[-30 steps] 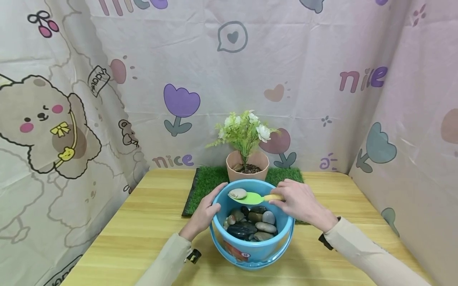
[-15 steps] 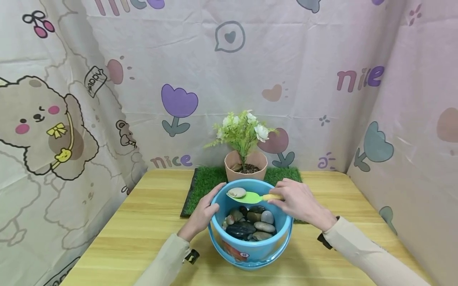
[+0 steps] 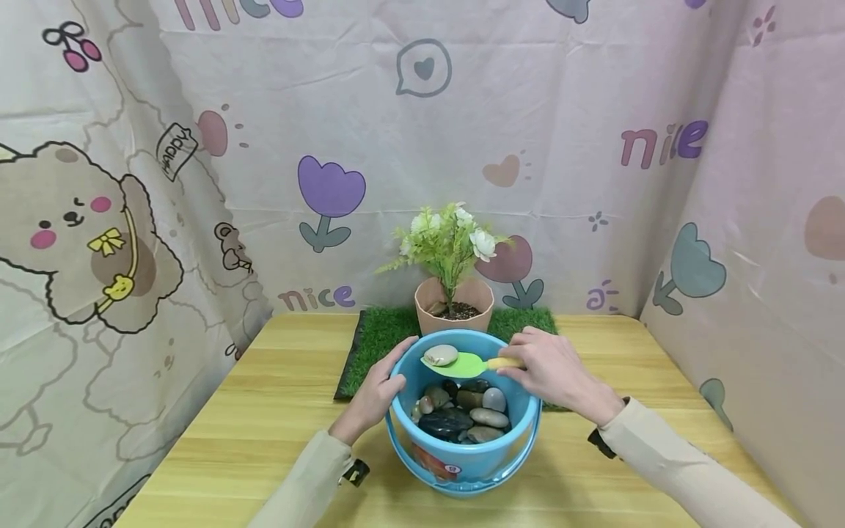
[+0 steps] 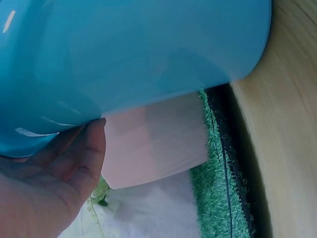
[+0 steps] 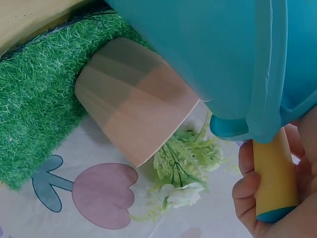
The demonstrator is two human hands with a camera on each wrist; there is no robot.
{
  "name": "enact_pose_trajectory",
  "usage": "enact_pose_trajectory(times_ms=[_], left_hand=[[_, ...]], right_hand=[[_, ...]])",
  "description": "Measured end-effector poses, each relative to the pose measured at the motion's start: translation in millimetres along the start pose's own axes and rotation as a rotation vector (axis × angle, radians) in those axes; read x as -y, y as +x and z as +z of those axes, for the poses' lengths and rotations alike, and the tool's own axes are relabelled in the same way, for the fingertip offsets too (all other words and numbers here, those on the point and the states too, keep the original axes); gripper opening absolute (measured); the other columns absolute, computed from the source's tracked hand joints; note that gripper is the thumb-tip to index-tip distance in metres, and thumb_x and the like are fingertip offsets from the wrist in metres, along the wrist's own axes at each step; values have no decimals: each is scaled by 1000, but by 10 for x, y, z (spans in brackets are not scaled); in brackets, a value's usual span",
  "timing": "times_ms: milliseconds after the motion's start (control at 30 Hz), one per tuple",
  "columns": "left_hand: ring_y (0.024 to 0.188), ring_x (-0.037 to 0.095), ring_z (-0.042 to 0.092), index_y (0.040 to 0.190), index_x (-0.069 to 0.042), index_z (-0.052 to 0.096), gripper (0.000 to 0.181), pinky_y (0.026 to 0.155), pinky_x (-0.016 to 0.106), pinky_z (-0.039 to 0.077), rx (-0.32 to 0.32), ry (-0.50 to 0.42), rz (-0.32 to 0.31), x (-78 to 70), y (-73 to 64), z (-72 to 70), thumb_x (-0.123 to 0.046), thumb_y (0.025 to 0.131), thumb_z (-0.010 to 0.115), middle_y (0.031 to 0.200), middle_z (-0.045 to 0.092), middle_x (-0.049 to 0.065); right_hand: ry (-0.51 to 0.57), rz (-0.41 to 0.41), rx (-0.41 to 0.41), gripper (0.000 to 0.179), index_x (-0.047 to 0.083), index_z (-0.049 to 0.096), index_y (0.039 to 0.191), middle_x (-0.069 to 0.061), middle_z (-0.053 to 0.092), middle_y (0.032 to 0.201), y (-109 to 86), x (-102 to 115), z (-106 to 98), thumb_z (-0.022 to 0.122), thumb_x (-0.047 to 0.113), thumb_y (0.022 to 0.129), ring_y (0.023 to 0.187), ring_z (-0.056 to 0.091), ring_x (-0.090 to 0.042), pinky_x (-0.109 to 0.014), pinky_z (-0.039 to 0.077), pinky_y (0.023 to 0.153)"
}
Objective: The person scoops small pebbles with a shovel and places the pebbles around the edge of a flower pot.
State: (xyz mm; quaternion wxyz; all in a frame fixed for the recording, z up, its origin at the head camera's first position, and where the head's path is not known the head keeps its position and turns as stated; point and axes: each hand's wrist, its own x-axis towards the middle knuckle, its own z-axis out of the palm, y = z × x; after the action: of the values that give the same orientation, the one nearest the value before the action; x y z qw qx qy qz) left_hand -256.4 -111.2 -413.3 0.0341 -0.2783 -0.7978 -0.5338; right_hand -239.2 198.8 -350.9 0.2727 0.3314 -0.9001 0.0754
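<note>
A blue bucket (image 3: 462, 469) stands on the table, with several smooth stones (image 3: 446, 422) in its bottom. My left hand (image 3: 372, 396) grips the bucket's left rim, thumb at the edge; the left wrist view has its fingers against the blue wall. My right hand (image 3: 551, 370) holds a toy shovel by its yellow handle (image 5: 275, 173), fingers wrapped round it at the right rim. Over the bucket's mouth lies the shovel's green blade (image 3: 467, 364), level, carrying one pale stone (image 3: 441, 356) near its tip.
Just behind the bucket is a pink flowerpot (image 3: 455, 323) with a white-flowered plant (image 3: 449, 242), on a mat of artificial grass (image 3: 376, 345). The bucket's handle (image 3: 455, 484) hangs down in front. Printed cloth (image 3: 561, 110) backs the wooden table (image 3: 264, 411).
The view has shifted slightly. Both hands, the bucket and the loaded shovel keep almost the same places.
</note>
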Motion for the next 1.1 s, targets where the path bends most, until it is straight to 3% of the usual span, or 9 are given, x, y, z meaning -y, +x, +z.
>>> enact_pose_trajectory(times_ms=[200,767,1100], left_hand=[[127,33,54,154,-23,32,69,95,53,49,-7,-1,-6,10,-13,12,-6,88,38,151,44,9],[126,34,55,154,-21,32,69,93,51,50,-9,-10,-9,-11,-13,10,-6,87,38,150,45,11],[126,37,55,153,-23,34,70,93,55,50,-20,-19,-15,-17,-9,25,-6,86,39,150,45,11]], right_hand=[[-16,-21,-28,19,22,80,92,9,70,85,-22,-4,-4,82,33,76,75,53,-8,-15,34,52],[-50,-23,-110,25,15,79,93,2,71,85,-34,-129,-108,84,30,74,76,60,-12,-22,45,55],[-74,10,-125,22,14,79,93,1,72,82,46,-251,-160,82,29,76,59,59,-8,-17,33,44]])
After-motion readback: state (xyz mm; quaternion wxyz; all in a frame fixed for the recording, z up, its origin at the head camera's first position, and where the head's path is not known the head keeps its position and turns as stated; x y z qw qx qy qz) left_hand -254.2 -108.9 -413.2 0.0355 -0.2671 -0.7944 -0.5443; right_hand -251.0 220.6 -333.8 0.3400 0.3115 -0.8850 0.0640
